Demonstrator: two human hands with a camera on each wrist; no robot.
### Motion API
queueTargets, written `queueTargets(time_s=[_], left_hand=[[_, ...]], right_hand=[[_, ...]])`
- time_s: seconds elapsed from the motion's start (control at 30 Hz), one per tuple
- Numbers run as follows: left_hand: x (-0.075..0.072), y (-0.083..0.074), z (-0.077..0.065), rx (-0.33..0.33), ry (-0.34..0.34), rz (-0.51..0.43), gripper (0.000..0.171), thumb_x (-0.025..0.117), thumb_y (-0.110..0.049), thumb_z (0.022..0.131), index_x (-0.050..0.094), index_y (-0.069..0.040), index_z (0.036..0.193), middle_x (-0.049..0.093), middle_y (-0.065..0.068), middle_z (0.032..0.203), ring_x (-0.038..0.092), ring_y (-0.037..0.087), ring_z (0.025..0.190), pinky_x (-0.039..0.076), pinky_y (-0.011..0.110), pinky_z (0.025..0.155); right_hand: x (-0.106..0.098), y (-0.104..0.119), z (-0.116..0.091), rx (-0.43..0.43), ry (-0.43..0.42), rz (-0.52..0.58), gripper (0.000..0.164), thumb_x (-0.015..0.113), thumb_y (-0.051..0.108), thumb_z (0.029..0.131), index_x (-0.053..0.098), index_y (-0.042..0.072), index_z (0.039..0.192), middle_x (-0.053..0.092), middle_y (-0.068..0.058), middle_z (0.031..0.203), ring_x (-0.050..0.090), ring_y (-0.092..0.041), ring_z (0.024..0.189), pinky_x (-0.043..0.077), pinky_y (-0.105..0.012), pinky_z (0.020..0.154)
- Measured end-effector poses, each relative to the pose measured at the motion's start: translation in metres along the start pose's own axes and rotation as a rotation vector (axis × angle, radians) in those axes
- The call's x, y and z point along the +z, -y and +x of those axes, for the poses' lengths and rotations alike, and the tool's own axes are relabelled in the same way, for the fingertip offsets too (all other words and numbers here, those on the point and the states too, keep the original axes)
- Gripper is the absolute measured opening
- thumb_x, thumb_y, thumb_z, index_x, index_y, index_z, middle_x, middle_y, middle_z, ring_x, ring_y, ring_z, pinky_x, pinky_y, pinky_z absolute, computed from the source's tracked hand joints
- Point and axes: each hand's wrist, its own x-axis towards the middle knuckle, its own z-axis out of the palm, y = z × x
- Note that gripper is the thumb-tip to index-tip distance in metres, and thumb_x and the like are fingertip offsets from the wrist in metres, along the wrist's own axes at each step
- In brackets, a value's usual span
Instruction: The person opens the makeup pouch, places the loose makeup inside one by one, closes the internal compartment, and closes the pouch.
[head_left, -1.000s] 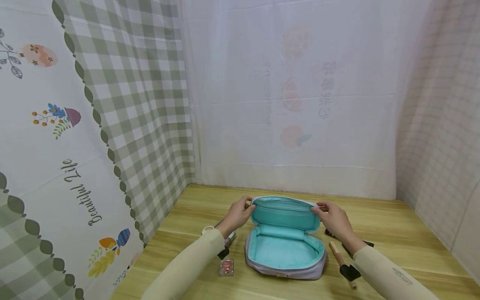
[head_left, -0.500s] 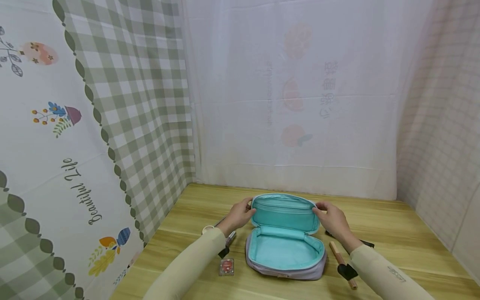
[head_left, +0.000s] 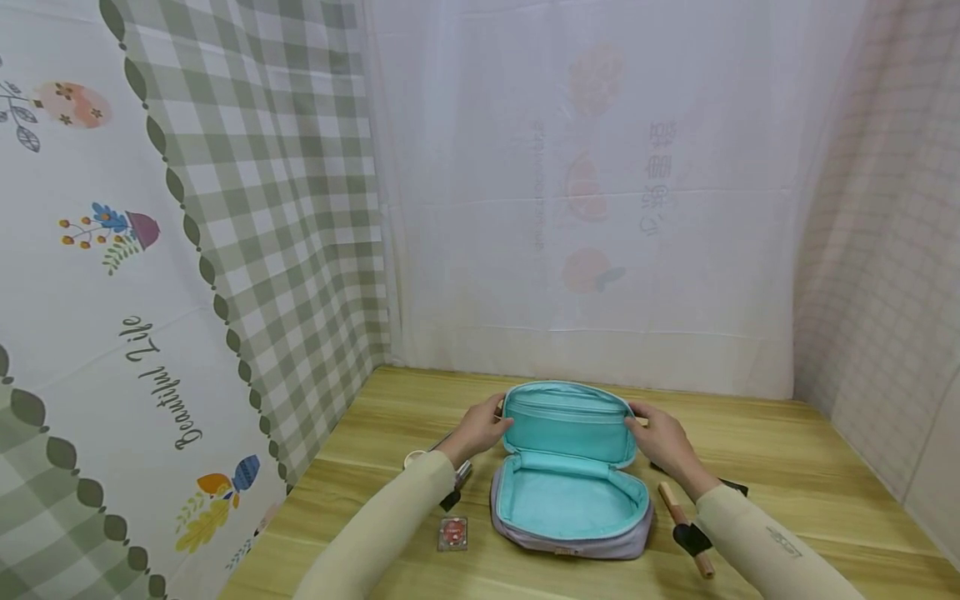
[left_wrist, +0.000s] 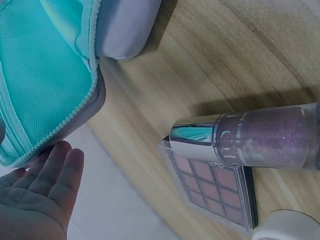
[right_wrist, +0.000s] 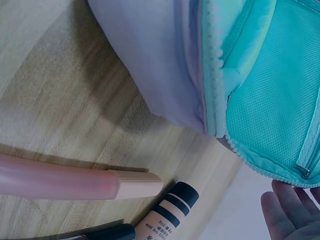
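Note:
An unzipped lavender cosmetic bag (head_left: 607, 547) with a turquoise lining lies on the table, its lid (head_left: 566, 437) raised at the back. On the lid's left edge, my left hand (head_left: 480, 429) grips with the thumb on the lining side and the fingers behind. My right hand (head_left: 663, 437) holds the opposite edge in the same way. A mesh zip pocket (right_wrist: 270, 105) lines the lid in the right wrist view. Nothing lies on the visible bottom of the bag. Each wrist view shows only part of its hand.
Left of the bag are a glitter bottle (left_wrist: 270, 137), an eyeshadow palette (left_wrist: 215, 192), a white round item (left_wrist: 285, 227) and a small red compact (head_left: 453, 533). On its right lie a pink tube (right_wrist: 60, 177), a cream tube (right_wrist: 162, 217) and a black-capped item (right_wrist: 112, 232).
The lid's top edge has risen slightly, so the lid stands a little more upright. Both hands keep their hold on it, and the bag's base stays in place.

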Motion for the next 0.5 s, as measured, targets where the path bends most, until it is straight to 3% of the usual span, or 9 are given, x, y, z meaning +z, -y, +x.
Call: queueTargets(time_s=[0.27, 0.5], left_hand=[[0.0034, 0.0024, 0.0028, -0.032, 0.031, 0.016, 0.060, 0.054, -0.022, 0.103, 0.029, -0.008, 0.156, 0.051, 0.020, 0.141, 0.052, 0.035, 0.126, 0.048, 0.048, 0.099], [0.0048, 0.0022, 0.0029, -0.054, 0.053, 0.030, 0.061, 0.056, -0.025, 0.102, 0.031, -0.007, 0.155, 0.049, 0.021, 0.143, 0.052, 0.037, 0.125, 0.048, 0.051, 0.097]], right_hand=[[-0.0003, -0.0026, 0.0001, 0.011, 0.077, 0.008, 0.056, 0.046, 0.014, 0.104, 0.026, -0.014, 0.149, 0.036, -0.038, 0.146, 0.050, -0.051, 0.123, 0.042, -0.062, 0.098], [0.0011, -0.0064, -0.0005, 0.033, 0.090, -0.004, 0.058, 0.046, 0.018, 0.104, 0.025, -0.013, 0.149, 0.036, -0.038, 0.145, 0.045, -0.052, 0.127, 0.045, -0.060, 0.097]])
